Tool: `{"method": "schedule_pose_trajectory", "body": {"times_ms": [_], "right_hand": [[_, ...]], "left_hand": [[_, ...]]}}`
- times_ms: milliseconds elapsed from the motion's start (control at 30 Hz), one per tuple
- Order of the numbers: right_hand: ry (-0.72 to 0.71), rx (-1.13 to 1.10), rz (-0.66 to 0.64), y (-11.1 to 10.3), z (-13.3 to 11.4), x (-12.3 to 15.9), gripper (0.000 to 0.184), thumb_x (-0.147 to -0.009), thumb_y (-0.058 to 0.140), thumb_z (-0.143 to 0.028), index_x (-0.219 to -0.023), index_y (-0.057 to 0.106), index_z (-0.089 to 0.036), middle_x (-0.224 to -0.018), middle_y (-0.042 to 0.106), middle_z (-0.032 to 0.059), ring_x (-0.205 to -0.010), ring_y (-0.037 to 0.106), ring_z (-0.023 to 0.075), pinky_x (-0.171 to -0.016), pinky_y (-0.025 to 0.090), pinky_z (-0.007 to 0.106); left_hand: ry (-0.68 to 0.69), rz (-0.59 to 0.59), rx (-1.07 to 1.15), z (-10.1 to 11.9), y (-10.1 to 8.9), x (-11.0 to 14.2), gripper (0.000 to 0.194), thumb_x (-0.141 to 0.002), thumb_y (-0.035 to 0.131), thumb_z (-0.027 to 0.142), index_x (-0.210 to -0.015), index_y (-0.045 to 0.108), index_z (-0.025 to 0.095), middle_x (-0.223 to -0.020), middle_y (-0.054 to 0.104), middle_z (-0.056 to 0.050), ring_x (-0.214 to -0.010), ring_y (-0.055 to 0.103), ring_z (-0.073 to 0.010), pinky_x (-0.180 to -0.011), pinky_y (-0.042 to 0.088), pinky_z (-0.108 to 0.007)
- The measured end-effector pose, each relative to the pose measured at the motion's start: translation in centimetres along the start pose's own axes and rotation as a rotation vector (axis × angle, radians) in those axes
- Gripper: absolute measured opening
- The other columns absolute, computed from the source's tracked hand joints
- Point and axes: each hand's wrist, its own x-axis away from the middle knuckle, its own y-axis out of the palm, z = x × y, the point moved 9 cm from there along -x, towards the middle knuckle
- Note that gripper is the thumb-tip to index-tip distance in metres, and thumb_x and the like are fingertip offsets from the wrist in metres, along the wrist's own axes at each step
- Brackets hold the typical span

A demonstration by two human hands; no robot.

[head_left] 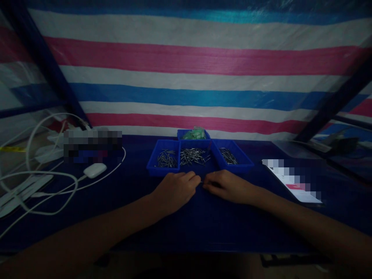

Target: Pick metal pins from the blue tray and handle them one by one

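My left hand (177, 190) is closed, its fingertips pinched together just in front of the blue bins. Facing it, my right hand (226, 186) is also closed in a pinch. A thin metal pin (201, 181) spans the small gap between the two sets of fingertips; most of it is hidden by the fingers. Beyond my hands, loose metal pins (193, 155) lie heaped between two blue bins. The left bin (149, 164) and the right bin (247, 164) hold more thin metal pieces, too small and dim to tell exactly.
Behind the heap, another blue bin (179, 132) contains green plastic packaging (194, 134). White cables (77, 186) and a white charger (95, 169) lie at the left. A lit tablet or phone (302, 195) rests at the right. A striped sheet (197, 58) hangs behind the blue table (122, 217).
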Motion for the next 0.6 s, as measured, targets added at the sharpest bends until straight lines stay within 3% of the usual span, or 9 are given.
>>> {"method": "schedule_pose_trajectory", "body": {"times_ms": [167,267,500,600], "right_hand": [[0.051,-0.008,0.055,-0.1,0.5,-0.8,0.013,-0.083,0.044,-0.026,-0.081,0.051,-0.015,-0.063,0.054,-0.0016,-0.053,0.048,0.0086,-0.049,0.033,0.021],[0.047,-0.002,0.126,-0.4,0.1,-1.0,0.014,-0.083,0.042,-0.024,-0.077,0.051,-0.015,-0.063,0.053,-0.0011,-0.055,0.048,0.0089,-0.051,0.034,0.021],[0.045,-0.036,0.135,-0.5,-0.4,-0.3,0.014,-0.084,0.041,-0.024,-0.081,0.052,-0.015,-0.068,0.055,0.0001,-0.059,0.051,0.0099,-0.055,0.036,0.022],[0.063,-0.026,0.143,-0.8,-0.1,0.1,0.013,-0.084,0.041,-0.022,-0.083,0.052,-0.015,-0.068,0.055,0.0000,-0.058,0.050,0.0099,-0.055,0.036,0.022]], "left_hand": [[0.007,0.000,-0.028,0.0,0.1,0.0,0.006,-0.081,0.042,0.016,-0.086,0.046,0.017,-0.079,0.052,0.001,-0.068,0.053,-0.0133,-0.050,0.040,-0.023],[0.001,-0.002,-0.055,-0.2,0.1,-0.1,0.006,-0.081,0.042,0.016,-0.087,0.046,0.017,-0.080,0.051,0.000,-0.067,0.054,-0.0134,-0.050,0.040,-0.023],[0.048,0.036,-0.077,0.4,-0.1,0.2,0.006,-0.083,0.039,0.016,-0.083,0.046,0.017,-0.076,0.051,0.000,-0.065,0.053,-0.0136,-0.049,0.039,-0.024],[0.075,0.093,-0.101,1.0,-1.1,-0.1,0.014,-0.084,0.034,0.018,-0.079,0.047,0.017,-0.070,0.051,0.000,-0.062,0.051,-0.0145,-0.049,0.039,-0.025]]}}
